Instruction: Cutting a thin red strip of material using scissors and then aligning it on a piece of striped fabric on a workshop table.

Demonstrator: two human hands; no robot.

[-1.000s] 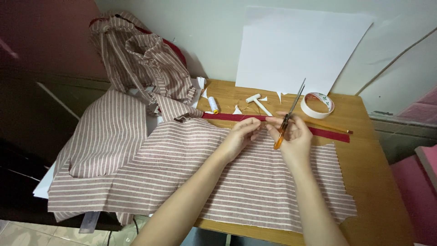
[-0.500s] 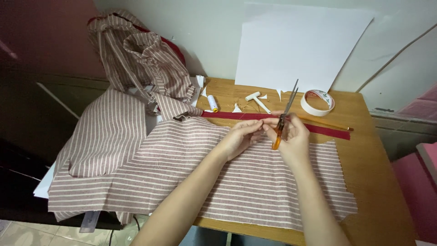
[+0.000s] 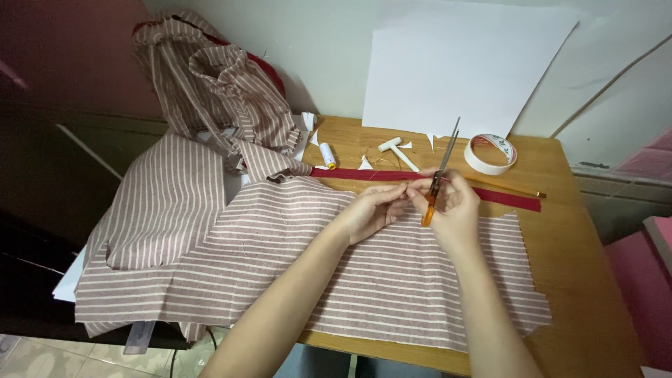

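My right hand [image 3: 458, 210] grips orange-handled scissors [image 3: 438, 173], blades pointing up and away, slightly apart. My left hand [image 3: 374, 208] pinches something thin right by the scissors, just above the edge of the striped pink-and-white fabric [image 3: 392, 280] spread over the wooden table [image 3: 581, 238]. A dark red fabric strip [image 3: 514, 199] runs across the table behind both hands. What the left fingers pinch is too small to tell.
A roll of white tape [image 3: 491, 154] and a thin wooden stick [image 3: 507, 187] lie at the back right. A thread spool [image 3: 327, 155], a small white hammer-shaped tool [image 3: 396, 150] and paper scraps sit behind. A white sheet [image 3: 462, 66] leans on the wall. More striped cloth [image 3: 217, 91] is piled left.
Both hands stay close together over the red strip; the scissors have tilted slightly and the hands shifted a little. The fabric has not moved.
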